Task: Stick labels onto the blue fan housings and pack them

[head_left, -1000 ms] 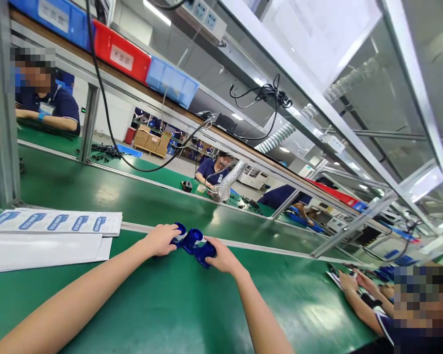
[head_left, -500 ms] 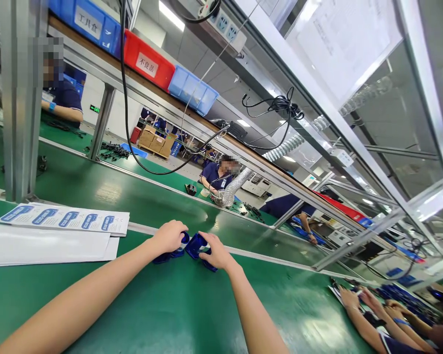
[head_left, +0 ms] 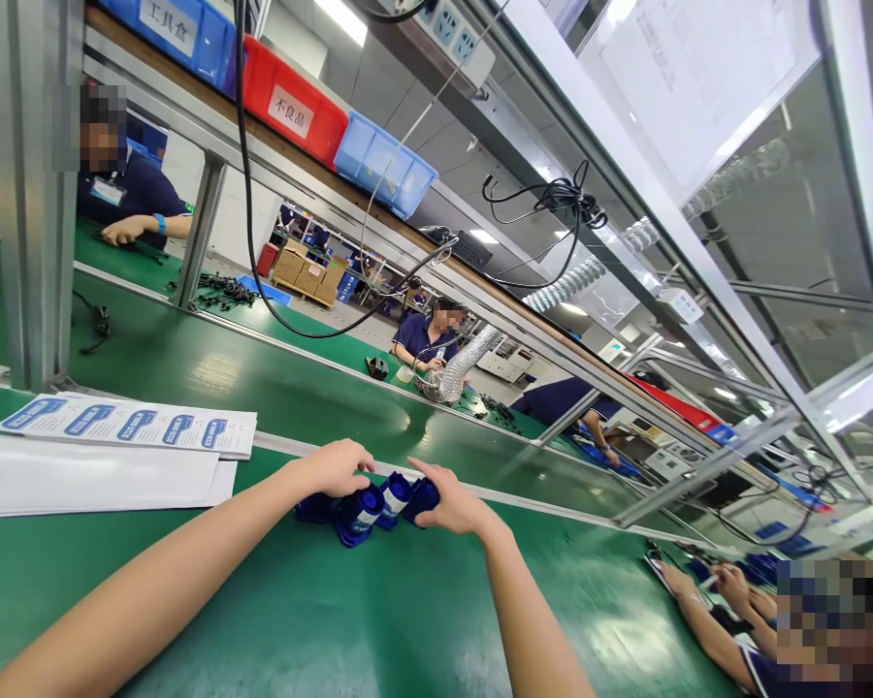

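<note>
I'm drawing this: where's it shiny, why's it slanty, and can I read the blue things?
Head view: pale glare on the green table, lower right; head view: the shelf slopes down rightward, probably from a tilted camera; head view: labels on the blue pieces look too small to read.

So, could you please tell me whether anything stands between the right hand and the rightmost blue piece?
Nothing visible does: the right hand is at the rightmost blue piece, though actual contact is unclear.
</note>
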A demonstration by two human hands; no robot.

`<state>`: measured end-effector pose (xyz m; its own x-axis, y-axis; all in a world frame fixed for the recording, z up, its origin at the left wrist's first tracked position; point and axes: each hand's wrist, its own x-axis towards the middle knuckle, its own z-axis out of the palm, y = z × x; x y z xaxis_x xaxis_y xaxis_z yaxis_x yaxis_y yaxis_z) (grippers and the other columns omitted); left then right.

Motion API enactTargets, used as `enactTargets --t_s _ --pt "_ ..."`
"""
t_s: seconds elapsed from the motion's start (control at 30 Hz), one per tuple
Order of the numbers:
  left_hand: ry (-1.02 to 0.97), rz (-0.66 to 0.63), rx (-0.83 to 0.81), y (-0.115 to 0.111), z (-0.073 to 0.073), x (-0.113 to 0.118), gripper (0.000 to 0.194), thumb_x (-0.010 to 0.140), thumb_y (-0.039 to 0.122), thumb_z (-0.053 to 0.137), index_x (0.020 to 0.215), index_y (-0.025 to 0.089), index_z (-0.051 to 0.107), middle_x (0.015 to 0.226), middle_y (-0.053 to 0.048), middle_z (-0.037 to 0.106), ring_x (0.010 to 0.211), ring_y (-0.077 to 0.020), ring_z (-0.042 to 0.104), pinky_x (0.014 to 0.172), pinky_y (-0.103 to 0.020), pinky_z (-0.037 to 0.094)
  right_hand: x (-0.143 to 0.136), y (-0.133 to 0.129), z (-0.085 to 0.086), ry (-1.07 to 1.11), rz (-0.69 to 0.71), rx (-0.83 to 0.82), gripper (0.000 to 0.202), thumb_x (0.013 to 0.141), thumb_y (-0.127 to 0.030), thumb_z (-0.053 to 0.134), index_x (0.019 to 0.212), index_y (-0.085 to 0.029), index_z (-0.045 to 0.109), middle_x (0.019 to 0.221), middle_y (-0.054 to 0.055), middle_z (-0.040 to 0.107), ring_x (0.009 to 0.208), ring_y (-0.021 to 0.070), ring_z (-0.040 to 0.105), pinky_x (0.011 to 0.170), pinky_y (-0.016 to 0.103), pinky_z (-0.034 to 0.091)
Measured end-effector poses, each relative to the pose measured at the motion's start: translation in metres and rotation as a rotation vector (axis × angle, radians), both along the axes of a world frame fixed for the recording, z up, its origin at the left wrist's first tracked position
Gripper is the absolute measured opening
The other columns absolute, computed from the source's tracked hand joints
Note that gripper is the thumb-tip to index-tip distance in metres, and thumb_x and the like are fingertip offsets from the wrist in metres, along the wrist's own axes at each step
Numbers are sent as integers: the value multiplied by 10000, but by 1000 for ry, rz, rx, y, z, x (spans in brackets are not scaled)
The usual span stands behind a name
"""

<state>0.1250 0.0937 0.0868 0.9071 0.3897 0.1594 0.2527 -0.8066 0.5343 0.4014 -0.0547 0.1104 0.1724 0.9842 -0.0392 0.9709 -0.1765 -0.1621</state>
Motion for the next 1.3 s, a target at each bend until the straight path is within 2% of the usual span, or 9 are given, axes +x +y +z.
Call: enactTargets --t_s 0.1,0.2,0.37,0.5,0.57,0.67,0.87,1.1,1.3 --pt "126 7 -9 9 10 -16 594 873 444 665 1430 239 661 1486 -131 668 1323 -347 656 1056 -409 561 21 -1 4 -7 -49 -4 1014 689 -51 706 1627 -303 413 1626 138 503 1508 335 442 1220 530 370" --pt "271 -12 -34 18 17 -31 648 789 449 738 1401 241 688 1424 -147 712 1210 -381 719 959 -444 608 32 0 -3 -5 -63 -38 924 657 -3 686 1534 -263 559 1558 128 594 1438 312 541 1193 459 415" --pt "394 -124 -59 22 28 -45 647 636 387 880 1270 320 770 1342 -77 766 1111 -356 758 882 -408 624 40 -1 -17 -17 -175 -58 629 755 -329 831 1356 -194 704 1287 167 760 1153 364 718 985 462 546" --pt "351 -277 -154 21 29 -45 691 695 383 874 1364 337 705 1373 -46 748 1122 -273 753 909 -328 607 35 -4 -19 -43 -201 -9 779 758 -447 849 1458 -205 609 1375 185 695 1279 381 647 1028 480 528" --pt "310 -252 -169 20 26 -41 599 794 397 794 1376 300 694 1335 -60 763 1109 -260 753 905 -324 605 26 -7 -18 -77 -173 57 853 779 -426 833 1537 -200 512 1480 203 586 1394 378 540 1108 500 476" --pt "304 -149 -118 17 21 -35 525 827 363 734 1334 230 711 1285 -112 772 1072 -305 753 889 -382 604 5 -13 -15 -105 -56 133 697 860 -418 764 1498 -251 538 1481 158 526 1411 321 469 1165 455 428" --pt "278 -175 -95 1 20 -29 664 828 270 659 1484 305 566 1271 -68 771 1050 -283 741 828 -347 580 -24 -31 -32 -272 56 94 615 935 -329 682 1519 -354 493 1354 148 578 1260 370 544 928 532 550" --pt "287 -258 -125 -2 15 -25 766 633 56 580 1342 319 700 1196 -13 810 945 -234 746 637 -261 508 -2 -37 -35 -332 251 149 314 1004 -133 526 1234 -243 709 1147 108 738 1059 255 681 927 378 573" --pt "227 -273 -99 0 8 -21 467 684 72 533 1023 258 794 970 -9 825 811 -199 706 665 -263 493 10 -66 -31 -299 258 198 226 971 -97 601 1043 -190 794 1019 107 815 956 231 752 878 344 609"
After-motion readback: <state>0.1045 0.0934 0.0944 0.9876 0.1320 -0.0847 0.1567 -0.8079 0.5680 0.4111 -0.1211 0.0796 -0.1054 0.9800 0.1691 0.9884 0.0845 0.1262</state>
